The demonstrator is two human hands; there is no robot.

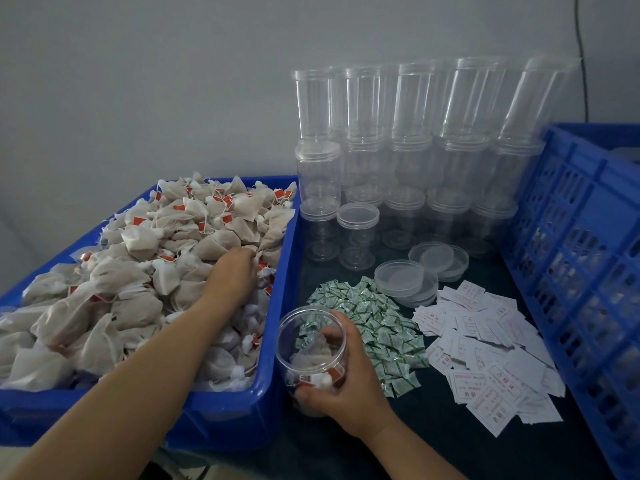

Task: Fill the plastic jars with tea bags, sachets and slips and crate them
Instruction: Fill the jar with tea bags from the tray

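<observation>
A blue bin on the left is heaped with beige tea bags carrying red tags. My left hand reaches into the heap near the bin's right side, its fingers curled among the bags. My right hand grips an open clear plastic jar, tilted toward the bin, with a few tea bags inside. Green and white sachets lie in a pile right of the jar. White slips with red print are spread further right.
Stacked empty clear jars stand at the back against the grey wall. Clear lids lie in front of them. A tall blue slotted crate walls off the right side. The tabletop is dark.
</observation>
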